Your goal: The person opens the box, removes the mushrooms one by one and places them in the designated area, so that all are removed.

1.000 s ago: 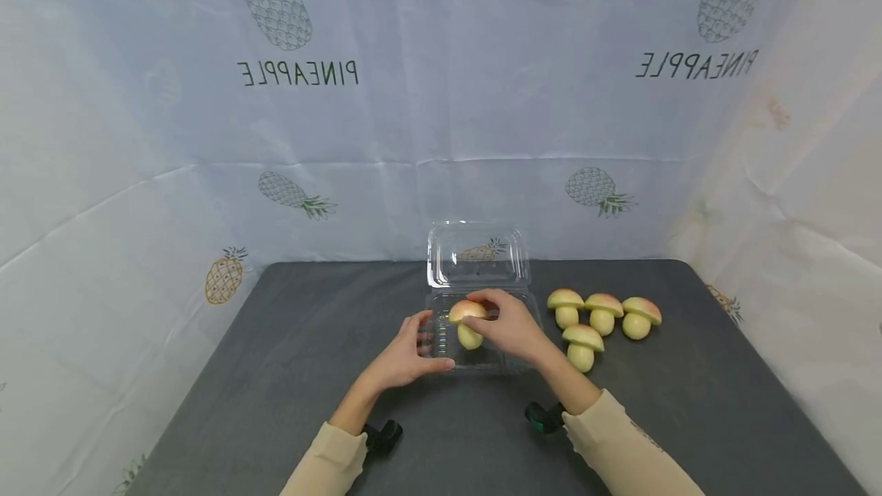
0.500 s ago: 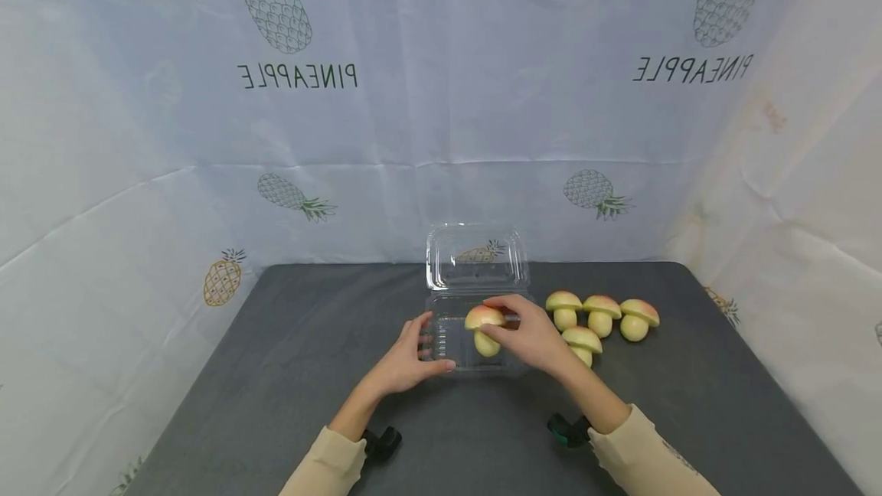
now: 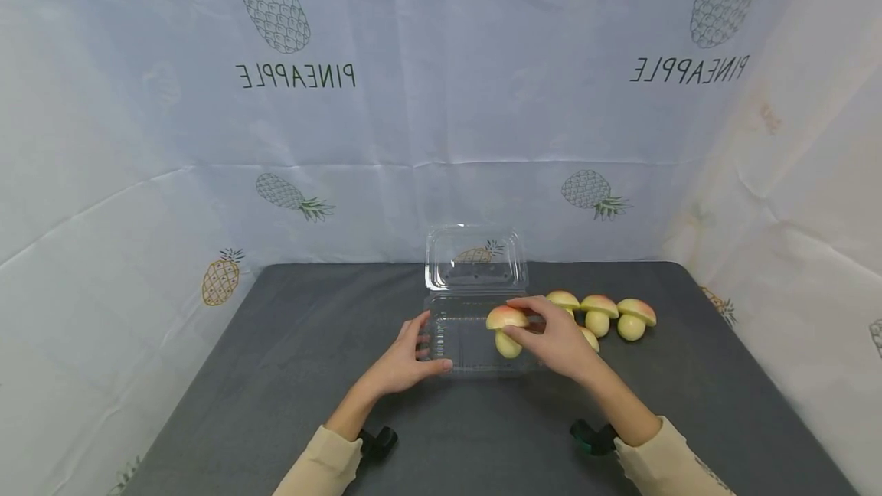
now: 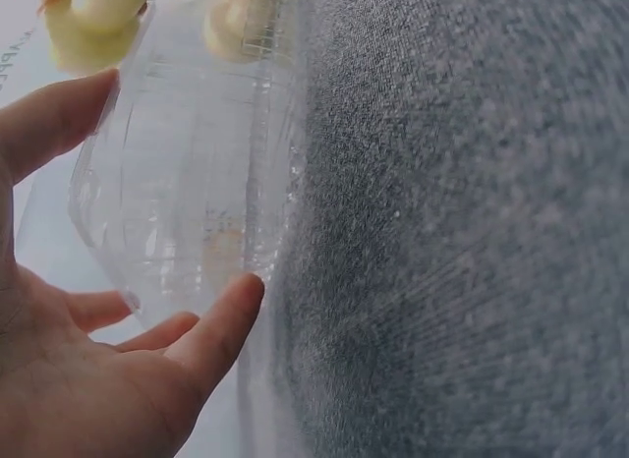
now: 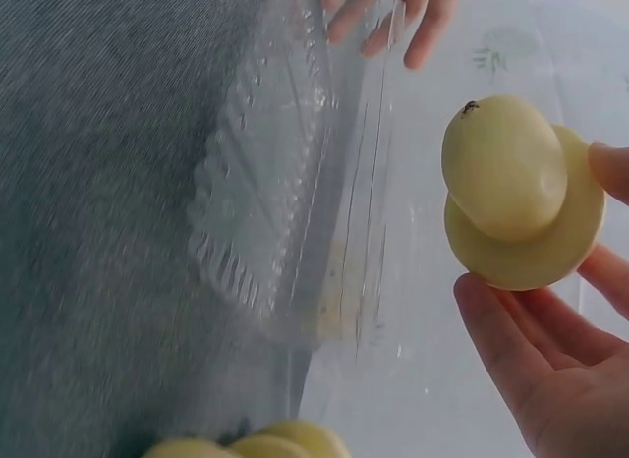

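Note:
My right hand (image 3: 561, 339) pinches a mushroom, seemingly artificial (image 3: 506, 318), by the cap between thumb and fingers, over the right part of a clear plastic clamshell container (image 3: 468, 347). Seen in the right wrist view, the mushroom (image 5: 506, 173) has its pale yellow stem toward the camera, apart from the container wall. My left hand (image 3: 400, 364) holds the container's left end, thumb at the front and fingers at the side. In the left wrist view, the fingertips (image 4: 241, 291) touch the plastic. The lid (image 3: 446, 262) stands raised at the back.
Several matching mushrooms (image 3: 598, 318) stand in a group right of the container, one partly behind my right wrist. A dark grey cloth (image 3: 331, 312) covers the table. A white pineapple-print curtain (image 3: 386, 197) borders it behind and at the sides.
My right hand has moved right with the mushroom, from over the container's left-middle to its right part, now partly covering the nearest loose mushrooms. The left hand has stayed at the container's left end.

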A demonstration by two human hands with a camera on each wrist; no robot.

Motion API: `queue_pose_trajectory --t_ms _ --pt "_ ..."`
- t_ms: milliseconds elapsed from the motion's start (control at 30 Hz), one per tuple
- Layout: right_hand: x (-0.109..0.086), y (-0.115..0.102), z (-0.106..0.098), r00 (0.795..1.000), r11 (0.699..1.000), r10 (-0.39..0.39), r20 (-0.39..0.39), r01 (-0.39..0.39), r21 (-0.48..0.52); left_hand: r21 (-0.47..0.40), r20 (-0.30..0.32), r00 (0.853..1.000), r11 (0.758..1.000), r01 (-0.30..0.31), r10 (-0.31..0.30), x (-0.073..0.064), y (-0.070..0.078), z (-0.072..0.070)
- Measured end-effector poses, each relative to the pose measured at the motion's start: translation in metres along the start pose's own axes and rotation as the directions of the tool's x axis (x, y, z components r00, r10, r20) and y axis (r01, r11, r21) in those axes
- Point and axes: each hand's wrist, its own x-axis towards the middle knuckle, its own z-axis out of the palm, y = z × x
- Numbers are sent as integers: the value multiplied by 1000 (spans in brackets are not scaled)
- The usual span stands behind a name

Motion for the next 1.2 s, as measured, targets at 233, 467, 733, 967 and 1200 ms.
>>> queue_pose_trajectory --t_ms 233,467,733,967,1200 --pt "-10 5 -15 1000 999 -16 -15 15 -45 0 -33 999 1000 -3 3 -1 0 -3" --pt "-22 10 -29 998 997 -28 -58 23 -79 28 -92 995 999 -30 32 -3 0 -3" --pt "-36 16 -46 995 994 -20 -97 9 -111 31 -97 994 998 -47 50 -6 0 -1" --pt "-47 27 -58 989 979 -52 -141 23 -201 57 -97 994 997 -46 51 -7 -2 1" --pt "-57 40 -73 985 965 -67 -157 24 -261 57 -90 994 997 -53 58 -7 -1 3"
